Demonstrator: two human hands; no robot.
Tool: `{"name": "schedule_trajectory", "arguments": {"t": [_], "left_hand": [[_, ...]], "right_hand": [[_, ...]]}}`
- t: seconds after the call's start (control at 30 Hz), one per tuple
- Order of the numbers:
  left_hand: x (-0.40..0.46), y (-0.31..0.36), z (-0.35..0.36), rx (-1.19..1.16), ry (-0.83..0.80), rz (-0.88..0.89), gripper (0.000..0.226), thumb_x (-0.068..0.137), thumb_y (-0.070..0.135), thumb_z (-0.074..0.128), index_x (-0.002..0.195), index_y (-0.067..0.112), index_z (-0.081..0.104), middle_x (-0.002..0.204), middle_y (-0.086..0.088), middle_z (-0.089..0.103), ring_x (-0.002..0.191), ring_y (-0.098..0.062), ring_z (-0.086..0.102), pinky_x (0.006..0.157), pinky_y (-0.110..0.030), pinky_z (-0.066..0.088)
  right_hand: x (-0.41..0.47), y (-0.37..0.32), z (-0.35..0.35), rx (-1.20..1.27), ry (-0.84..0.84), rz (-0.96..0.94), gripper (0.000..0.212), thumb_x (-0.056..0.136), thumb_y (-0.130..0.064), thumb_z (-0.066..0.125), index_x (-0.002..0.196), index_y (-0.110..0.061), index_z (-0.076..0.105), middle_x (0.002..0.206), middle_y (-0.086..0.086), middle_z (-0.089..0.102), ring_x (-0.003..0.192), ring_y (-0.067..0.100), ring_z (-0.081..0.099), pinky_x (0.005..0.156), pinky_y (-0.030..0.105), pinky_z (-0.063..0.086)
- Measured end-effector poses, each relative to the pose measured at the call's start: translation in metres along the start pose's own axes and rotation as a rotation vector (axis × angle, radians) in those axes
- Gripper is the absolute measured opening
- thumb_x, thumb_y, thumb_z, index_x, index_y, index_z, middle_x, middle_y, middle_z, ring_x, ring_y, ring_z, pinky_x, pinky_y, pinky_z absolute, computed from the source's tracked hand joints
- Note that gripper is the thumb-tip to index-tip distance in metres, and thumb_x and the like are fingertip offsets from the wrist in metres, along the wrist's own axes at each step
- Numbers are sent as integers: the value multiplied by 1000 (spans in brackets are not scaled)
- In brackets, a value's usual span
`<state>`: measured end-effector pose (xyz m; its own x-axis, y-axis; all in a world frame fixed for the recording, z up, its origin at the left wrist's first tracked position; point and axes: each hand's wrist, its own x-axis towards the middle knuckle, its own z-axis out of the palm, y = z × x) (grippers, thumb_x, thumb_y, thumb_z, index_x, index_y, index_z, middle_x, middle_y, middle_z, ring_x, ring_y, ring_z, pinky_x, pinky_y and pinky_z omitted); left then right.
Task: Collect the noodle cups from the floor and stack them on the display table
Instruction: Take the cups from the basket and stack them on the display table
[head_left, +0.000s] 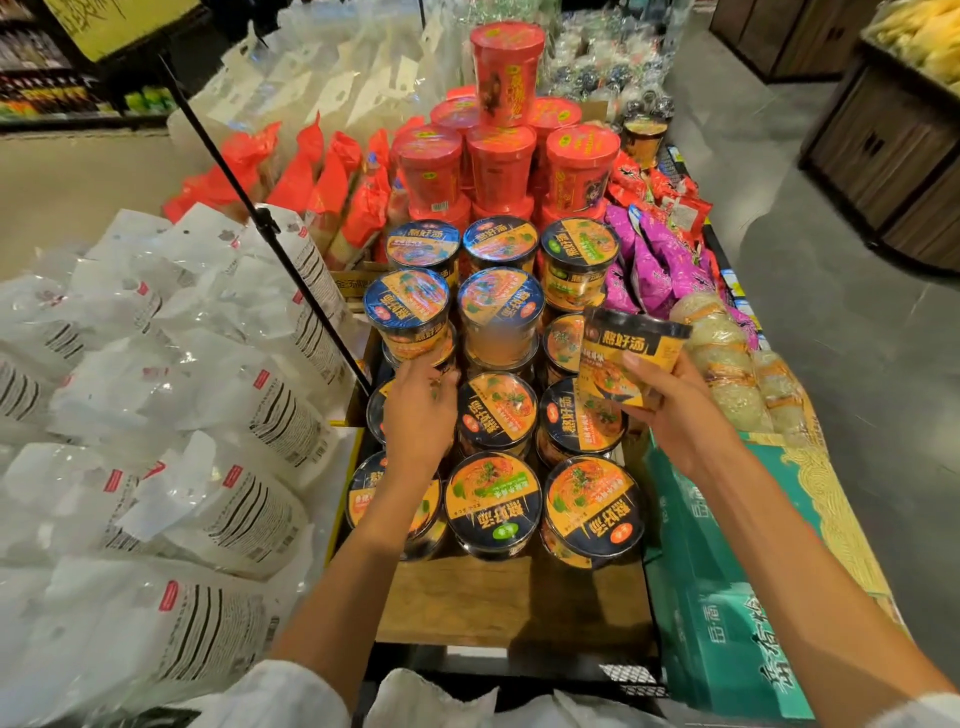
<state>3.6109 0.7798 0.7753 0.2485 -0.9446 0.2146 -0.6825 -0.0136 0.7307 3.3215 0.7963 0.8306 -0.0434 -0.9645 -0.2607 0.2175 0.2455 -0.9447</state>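
White sleeves at bottom edge; right hand (670, 410) is gripping a noodle cup (626, 358) mid-right, left hand (418, 415) is steadying a stacked cup (410, 317), grip unclear. Worktop (514, 603) mostly stocked; floor cups unseen.

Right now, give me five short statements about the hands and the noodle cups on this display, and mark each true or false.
1. The right hand holds a yellow-and-black noodle cup tilted above the stacked cups. True.
2. The left hand holds a red cup. False: it reaches to the base of a blue-rimmed cup on the upper tier.
3. The red cups stand behind the blue-rimmed ones, piled higher. True.
4. The green carton lies left of the cups. False: it lies to their right; white bags lie on the left.
5. A purple packet is in the right hand. False: the purple packets lie on the display, untouched.
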Motion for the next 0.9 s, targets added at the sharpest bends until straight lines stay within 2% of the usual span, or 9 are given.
{"name": "schedule_trajectory", "arguments": {"t": [0.1, 0.17, 0.23, 0.37, 0.57, 0.67, 0.8, 0.83, 0.9], "left_hand": [[-3, -23, -20, 162, 48, -26, 41, 99, 23, 70, 135, 4, 65, 123, -20, 59, 117, -38, 57, 99, -45, 46], [-6, -37, -29, 207, 6, -74, 58, 100, 30, 70, 145, -1, 53, 139, -28, 50, 131, -44, 48, 107, -53, 44], [-8, -50, -33, 173, -68, -152, 72, 101, 36, 68, 156, 0, 38, 156, -27, 38, 145, -42, 38, 114, -55, 41], [-4, -63, -30, 100, -219, -255, 68, 104, 41, 61, 156, 4, 38, 151, -20, 49, 129, -43, 56, 108, -56, 46], [-3, -67, -29, 117, -227, -262, 67, 104, 45, 58, 155, 5, 40, 146, -18, 55, 125, -41, 60, 106, -56, 47], [-4, -68, -27, 120, -228, -264, 69, 105, 46, 56, 158, 6, 36, 150, -19, 52, 130, -39, 58, 109, -55, 46], [-4, -69, -26, 134, -222, -255, 71, 106, 47, 55, 160, 6, 33, 152, -20, 50, 130, -39, 58, 109, -55, 47], [-4, -69, -25, 137, -218, -251, 71, 106, 46, 55, 160, 6, 33, 151, -20, 50, 129, -39, 59, 108, -55, 47], [-5, -69, -25, 140, -203, -241, 72, 106, 46, 55, 160, 5, 32, 149, -21, 50, 124, -39, 61, 104, -53, 49]], "right_hand": [[16, -2, 7, -86, 23, -58, 62, 76, -40, 89, 128, -29, 57, 121, -7, 77, 109, 14, 75, 89, 40, 55], [29, 0, 11, -139, 75, -95, 73, 71, -42, 93, 132, -27, 56, 117, -8, 78, 107, 14, 75, 87, 35, 56], [43, 3, 14, -186, 117, -131, 86, 69, -39, 96, 140, -23, 52, 120, -7, 77, 110, 14, 74, 93, 35, 56], [65, 10, 17, -341, 192, -185, 104, 59, -45, 100, 146, -29, 46, 128, -11, 70, 116, 8, 67, 100, 36, 53], [88, 22, 14, -449, 216, -186, 109, 49, -55, 101, 141, -35, 46, 127, -15, 70, 119, 11, 66, 109, 47, 51], [94, 29, 15, -467, 211, -183, 112, 46, -55, 101, 141, -39, 44, 125, -21, 66, 117, 4, 64, 105, 37, 50], [98, 40, 12, -458, 192, -204, 107, 53, -41, 103, 140, -37, 41, 120, -29, 61, 99, -29, 55, 87, 15, 43], [99, 41, 12, -459, 194, -205, 104, 55, -37, 103, 139, -37, 41, 119, -29, 60, 97, -31, 54, 86, 14, 42], [101, 43, 11, -456, 191, -204, 102, 58, -30, 103, 139, -35, 41, 121, -26, 61, 103, -24, 57, 92, 20, 46]]}}
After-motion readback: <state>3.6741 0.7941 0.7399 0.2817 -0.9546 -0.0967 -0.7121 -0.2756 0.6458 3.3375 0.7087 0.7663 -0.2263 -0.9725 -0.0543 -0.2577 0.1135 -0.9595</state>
